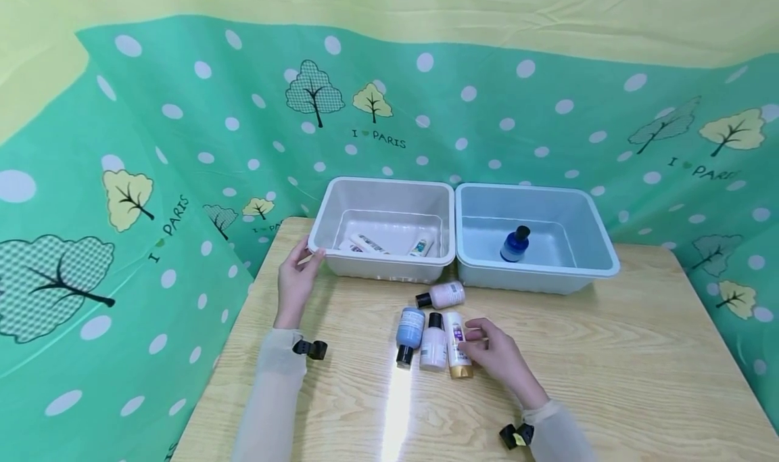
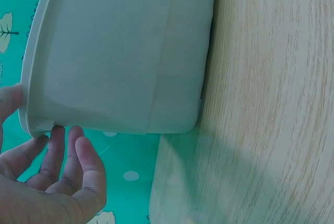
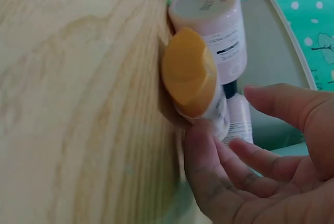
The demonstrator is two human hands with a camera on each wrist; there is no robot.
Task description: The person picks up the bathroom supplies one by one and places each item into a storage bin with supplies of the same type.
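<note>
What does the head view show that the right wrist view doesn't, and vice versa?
Only head: dark-blue bottle in the light-blue bin, white tubes in the grey bin.
Only right wrist: the printed base of one pink bottle.
Both: that bottle, the other pink bottle, gold-capped tube, grey bin, left hand and right hand.

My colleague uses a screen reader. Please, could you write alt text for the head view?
A person's right hand is at a white tube with a gold cap, beside three bottles on a wooden table. The left hand holds the corner of a gray bin containing white containers; the blue bin beside it contains a blue bottle.
</note>
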